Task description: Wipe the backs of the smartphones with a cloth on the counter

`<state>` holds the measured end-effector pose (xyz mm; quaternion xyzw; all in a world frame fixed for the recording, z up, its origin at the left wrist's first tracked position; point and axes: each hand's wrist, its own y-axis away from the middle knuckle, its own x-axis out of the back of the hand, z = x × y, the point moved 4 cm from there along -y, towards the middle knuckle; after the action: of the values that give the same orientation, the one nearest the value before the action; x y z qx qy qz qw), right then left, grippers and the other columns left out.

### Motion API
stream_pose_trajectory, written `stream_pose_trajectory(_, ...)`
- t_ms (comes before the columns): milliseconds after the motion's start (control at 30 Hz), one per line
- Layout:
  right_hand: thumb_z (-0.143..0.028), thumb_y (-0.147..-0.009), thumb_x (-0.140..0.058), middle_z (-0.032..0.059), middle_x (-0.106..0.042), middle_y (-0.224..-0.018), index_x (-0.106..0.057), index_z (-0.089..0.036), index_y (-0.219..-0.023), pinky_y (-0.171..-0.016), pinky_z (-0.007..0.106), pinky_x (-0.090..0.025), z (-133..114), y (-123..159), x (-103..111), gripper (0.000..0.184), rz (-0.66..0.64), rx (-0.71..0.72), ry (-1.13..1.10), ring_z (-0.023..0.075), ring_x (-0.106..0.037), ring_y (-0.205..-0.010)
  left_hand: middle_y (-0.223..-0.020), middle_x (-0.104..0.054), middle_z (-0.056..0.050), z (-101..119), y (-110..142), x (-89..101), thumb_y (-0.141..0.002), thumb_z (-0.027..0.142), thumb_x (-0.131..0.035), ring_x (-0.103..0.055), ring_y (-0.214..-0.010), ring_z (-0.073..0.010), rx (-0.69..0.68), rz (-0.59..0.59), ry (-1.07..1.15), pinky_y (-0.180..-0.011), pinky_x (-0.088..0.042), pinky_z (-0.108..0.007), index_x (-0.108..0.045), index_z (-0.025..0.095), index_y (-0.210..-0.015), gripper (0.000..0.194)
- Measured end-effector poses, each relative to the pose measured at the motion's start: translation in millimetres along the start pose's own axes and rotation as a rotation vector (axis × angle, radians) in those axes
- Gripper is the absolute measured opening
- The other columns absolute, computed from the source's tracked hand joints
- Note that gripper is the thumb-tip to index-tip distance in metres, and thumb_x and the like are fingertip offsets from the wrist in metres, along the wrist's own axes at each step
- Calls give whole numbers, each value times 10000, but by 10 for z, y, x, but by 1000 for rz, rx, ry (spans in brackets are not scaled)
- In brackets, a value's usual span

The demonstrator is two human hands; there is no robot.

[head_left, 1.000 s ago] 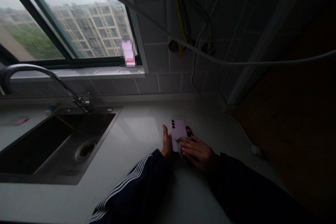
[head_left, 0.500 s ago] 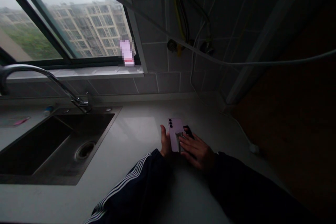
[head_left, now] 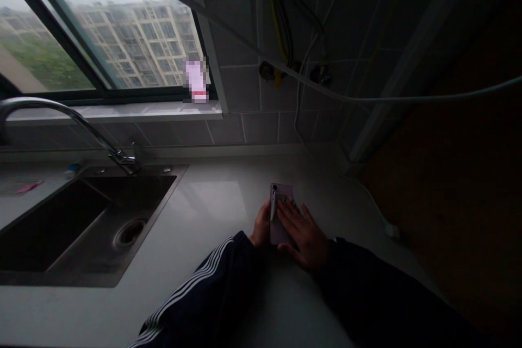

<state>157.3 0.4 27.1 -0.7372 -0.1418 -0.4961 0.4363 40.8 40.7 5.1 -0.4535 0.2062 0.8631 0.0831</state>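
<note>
My left hand (head_left: 261,227) grips a pale purple phone (head_left: 278,234) along its left side, with the back of the phone and its camera lenses facing up. The phone is just over the counter; whether it touches it I cannot tell. A small greyish cloth (head_left: 275,208) lies on the upper part of the phone's back. My right hand (head_left: 305,236) presses this cloth onto the phone with its fingers stretched out together, hiding part of the cloth and the phone's right side.
To the left, a steel sink (head_left: 92,277) with a curved faucet (head_left: 85,122) is set into the white counter (head_left: 204,272). A window sill (head_left: 122,113) runs behind it, with a blurred pink item (head_left: 196,81) at its end. A loose cable (head_left: 367,99) hangs across the view.
My right hand and the cloth have slid up the phone's back toward the cameras, covering some lenses. The phone has shifted slightly right, and my left thumb has come down against its side.
</note>
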Motion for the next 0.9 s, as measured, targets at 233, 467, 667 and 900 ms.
stream_pose_trajectory(233, -550, -1040, -292, 203, -175, -1656, 27, -124, -1616, -1182, 656, -215, 214, -18, 121, 784, 130, -179, 58, 360, -132, -1544, -1082, -761, -156, -203, 40, 51, -864, 530, -651, -675, -1138, -332, 123, -166, -194, -1081, -446, -435, -724, 75, -1135, 535)
stream_pose_trajectory(467, -486, -1045, -355, 152, -326, -1620, -156, -172, -1618, -1198, 614, -244, 132, -10, 111, 682, 101, -55, -92, 329, -187, -1537, -1260, -696, -157, 44, 35, -7, -967, 539, -496, -638, -1218, -277, 35, -164, 15, -1097, -441, -397, -639, 92, -1276, 562)
stream_pose_trajectory(667, -420, -999, -554, 153, -550, -1473, -370, -193, -1555, -1179, 532, -363, 109, -11, 185, 628, 253, 11, -302, 291, -446, -1429, -1289, -668, -116, 79, -36, 101, -939, 536, -577, -669, -1136, -223, -13, -165, 24, -954, -533, -330, -530, 174, -1413, 599)
stream_pose_trajectory(900, -223, -913, -700, 107, -657, -1363, -553, -238, -1436, -1053, 377, -536, -24, -41, 371, 543, 393, -48, -449, 247, -636, -1254, -1009, -693, -30, 78, -59, 160, -778, 489, -797, -699, -817, -161, -48, -98, -15, -628, -589, -245, -618, 222, -1196, 527)
